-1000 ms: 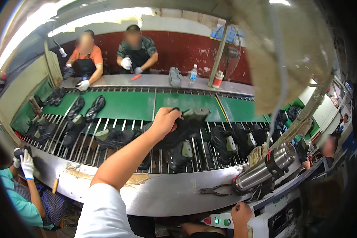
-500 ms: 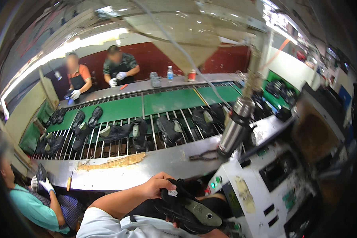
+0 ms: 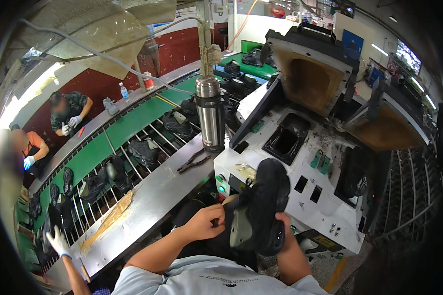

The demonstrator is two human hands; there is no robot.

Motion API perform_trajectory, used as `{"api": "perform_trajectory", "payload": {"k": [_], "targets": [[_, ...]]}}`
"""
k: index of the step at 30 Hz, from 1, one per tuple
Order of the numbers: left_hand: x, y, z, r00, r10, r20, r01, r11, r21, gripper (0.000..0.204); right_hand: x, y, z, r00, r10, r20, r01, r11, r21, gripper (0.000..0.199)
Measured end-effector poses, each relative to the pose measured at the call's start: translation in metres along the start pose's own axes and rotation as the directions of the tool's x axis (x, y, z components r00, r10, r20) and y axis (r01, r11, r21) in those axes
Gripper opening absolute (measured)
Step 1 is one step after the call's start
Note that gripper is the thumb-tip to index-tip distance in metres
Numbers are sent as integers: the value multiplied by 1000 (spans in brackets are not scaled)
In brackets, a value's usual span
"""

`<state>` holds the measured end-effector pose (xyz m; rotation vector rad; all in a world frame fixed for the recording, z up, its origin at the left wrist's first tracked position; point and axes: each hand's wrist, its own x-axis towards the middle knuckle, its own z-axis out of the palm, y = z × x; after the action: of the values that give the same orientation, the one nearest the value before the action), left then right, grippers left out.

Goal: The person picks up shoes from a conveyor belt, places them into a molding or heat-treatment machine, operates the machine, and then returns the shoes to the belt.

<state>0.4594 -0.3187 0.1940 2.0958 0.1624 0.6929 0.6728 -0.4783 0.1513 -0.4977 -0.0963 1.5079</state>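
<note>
A black shoe (image 3: 268,196) with a grey-green shoe last (image 3: 239,227) in it is held up in front of me, tilted, toe upward. My right hand (image 3: 283,228) grips it from the sole side, with part of the fingers hidden behind it. My left hand (image 3: 207,222) is closed beside the shoe's other side, fingers curled; whether anything is in them does not show. Just beyond the shoe stands a white machine (image 3: 300,206) with two raised lids. Its nearer well (image 3: 286,137) looks dark inside, and another black shoe (image 3: 354,172) sits in the farther one.
A steel thermos (image 3: 211,118) and pliers (image 3: 194,160) rest on the metal ledge (image 3: 155,196). Black shoes lie along the roller conveyor (image 3: 147,130). A co-worker's gloved hand (image 3: 59,242) reaches onto it at left. Two people work across the line. A lid (image 3: 305,73) stands raised.
My view has swung right toward the machine. The shoe has come up and turned toe-up; my left hand is off its collar area. The co-worker at left now reaches to the conveyor.
</note>
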Motion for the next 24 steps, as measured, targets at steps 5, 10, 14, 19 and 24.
{"api": "perform_trajectory", "payload": {"k": [5,10,14,19,24], "targets": [[-52,-97,-3,858,-349,-378,387,922,28,13,36,-100,-8,851,-502,-153,354,764,-539,74],[-150,-214,-53,434,-399,-807,679,734,2,20,101,-208,41,616,-773,-151,224,356,-907,93],[-193,-246,-80,374,-454,-809,771,637,-1,16,166,-286,37,383,-906,-182,-110,151,-982,98],[-220,-263,-77,464,-533,-707,814,572,104,11,242,-304,48,304,-933,-192,-477,25,-879,100],[-249,-292,-66,445,-635,-632,842,537,54,16,292,-289,16,339,-901,-271,-790,-116,-603,103]]}}
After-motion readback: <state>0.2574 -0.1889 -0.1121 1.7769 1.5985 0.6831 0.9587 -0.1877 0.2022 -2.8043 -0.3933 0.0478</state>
